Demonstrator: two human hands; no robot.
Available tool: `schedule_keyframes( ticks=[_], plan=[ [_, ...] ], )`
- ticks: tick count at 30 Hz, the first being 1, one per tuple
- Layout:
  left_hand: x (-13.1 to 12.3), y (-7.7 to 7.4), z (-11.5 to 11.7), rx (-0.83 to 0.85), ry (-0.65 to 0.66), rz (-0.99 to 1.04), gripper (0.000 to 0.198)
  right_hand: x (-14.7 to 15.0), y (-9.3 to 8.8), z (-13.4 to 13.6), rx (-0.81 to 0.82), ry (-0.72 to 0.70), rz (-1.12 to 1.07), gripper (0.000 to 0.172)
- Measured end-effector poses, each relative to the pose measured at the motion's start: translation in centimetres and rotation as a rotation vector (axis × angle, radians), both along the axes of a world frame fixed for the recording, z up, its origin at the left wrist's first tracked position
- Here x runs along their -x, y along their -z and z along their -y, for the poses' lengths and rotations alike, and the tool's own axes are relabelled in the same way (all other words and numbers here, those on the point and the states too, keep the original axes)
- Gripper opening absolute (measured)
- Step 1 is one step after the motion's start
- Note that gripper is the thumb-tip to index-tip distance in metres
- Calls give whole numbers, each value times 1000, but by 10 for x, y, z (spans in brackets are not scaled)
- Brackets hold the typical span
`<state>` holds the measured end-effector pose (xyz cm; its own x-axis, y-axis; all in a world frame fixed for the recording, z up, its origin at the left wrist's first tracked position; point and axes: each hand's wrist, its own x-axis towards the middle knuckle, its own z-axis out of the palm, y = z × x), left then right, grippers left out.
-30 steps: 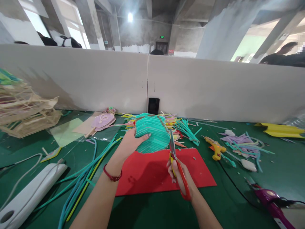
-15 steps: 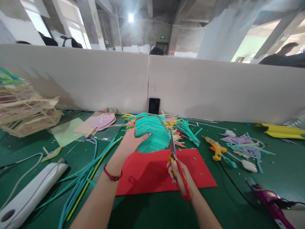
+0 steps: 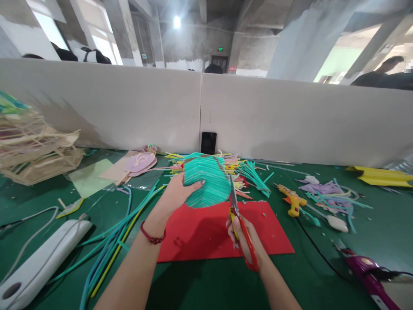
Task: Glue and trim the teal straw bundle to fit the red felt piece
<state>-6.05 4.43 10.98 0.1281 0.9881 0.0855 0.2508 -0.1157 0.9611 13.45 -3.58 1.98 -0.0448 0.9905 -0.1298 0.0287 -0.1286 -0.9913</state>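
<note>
My left hand grips the left edge of a turquoise ribbed piece, thumb on its face, the other fingers hidden behind. The piece looks made of chenille stems laid side by side in chevrons, with brown marks near its top. My right hand is closed around scissors with red and yellow handles. Their blades point up, close by the piece's right edge; whether they touch it I cannot tell. Beneath both hands lies a red sheet, with small turquoise scraps on it.
Behind the piece lie bundled coloured chenille stems and an upright phone. To the right are a yellow glue gun, purple scraps and a purple corded tool. Leftward sit long stems, a white device and a stick frame.
Almost nothing differs. The turquoise piece has shifted very slightly, and both hands keep their hold.
</note>
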Motion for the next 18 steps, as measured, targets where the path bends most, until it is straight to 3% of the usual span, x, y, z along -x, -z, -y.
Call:
schedule_keyframes(
  ticks=[8,14,18],
  plan=[
    [0,3,-1,-23,2,-25,38,5,-3,2,24,55,-23,60],
    [1,3,-2,-27,-1,-38,36,2,3,-6,187,153,-28,63],
    [3,4,-2,-27,-7,-10,38,-4,7,-8,78,121,-15,61]
  ],
)
